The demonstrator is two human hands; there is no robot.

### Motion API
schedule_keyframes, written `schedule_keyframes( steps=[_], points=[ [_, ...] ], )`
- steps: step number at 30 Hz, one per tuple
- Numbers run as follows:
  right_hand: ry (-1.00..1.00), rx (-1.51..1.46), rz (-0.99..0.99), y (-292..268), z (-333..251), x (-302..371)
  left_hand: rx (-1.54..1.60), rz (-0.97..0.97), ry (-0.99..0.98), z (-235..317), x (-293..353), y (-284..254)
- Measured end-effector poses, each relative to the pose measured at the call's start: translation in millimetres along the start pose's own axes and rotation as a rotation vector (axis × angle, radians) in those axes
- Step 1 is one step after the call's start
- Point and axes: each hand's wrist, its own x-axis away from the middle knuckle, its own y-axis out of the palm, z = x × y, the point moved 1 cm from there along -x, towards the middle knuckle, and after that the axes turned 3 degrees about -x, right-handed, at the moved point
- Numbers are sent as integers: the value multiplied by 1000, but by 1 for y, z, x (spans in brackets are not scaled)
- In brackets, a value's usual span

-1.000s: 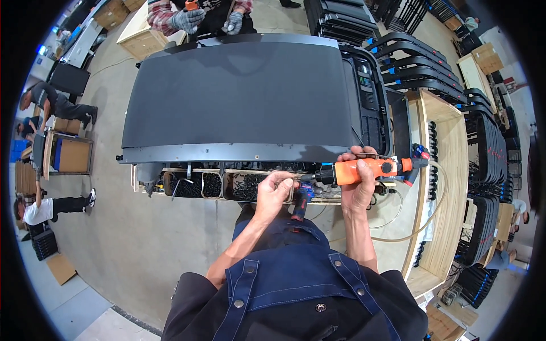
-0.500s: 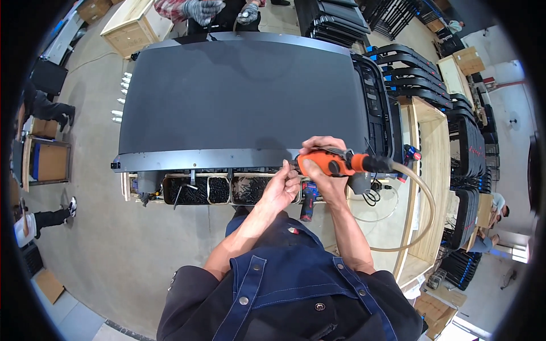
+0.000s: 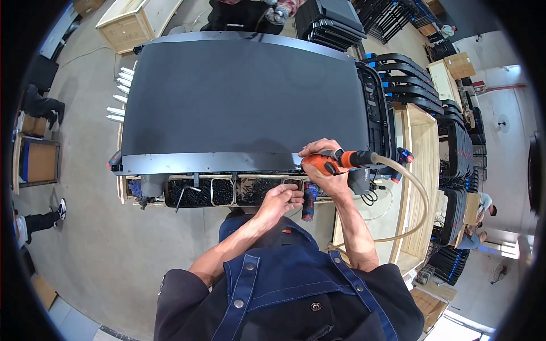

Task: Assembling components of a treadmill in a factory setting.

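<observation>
Above the concrete floor (image 3: pixel 142 244), the right hand (image 3: pixel 332 184) is gripping the orange driver (image 3: pixel 326 165) snugly, its long axis running roughly along the metal rail (image 3: pixel 239 162), while the left hand (image 3: pixel 277 201) is half-curling by the parts bin (image 3: pixel 252 191), contents unclear.

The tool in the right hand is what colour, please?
The tool is orange with black parts, showing best in the head view.
</observation>
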Motion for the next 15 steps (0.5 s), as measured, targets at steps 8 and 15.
schedule_keyframes(
  steps=[8, 15],
  points=[
    [-17, 66, 26, 3, -4, 5, -25, -66, 69, 9, 18, -13],
    [106, -258, 139, -9, -38, 5, 131, 5, 159, 8, 24, -31]
  ],
)
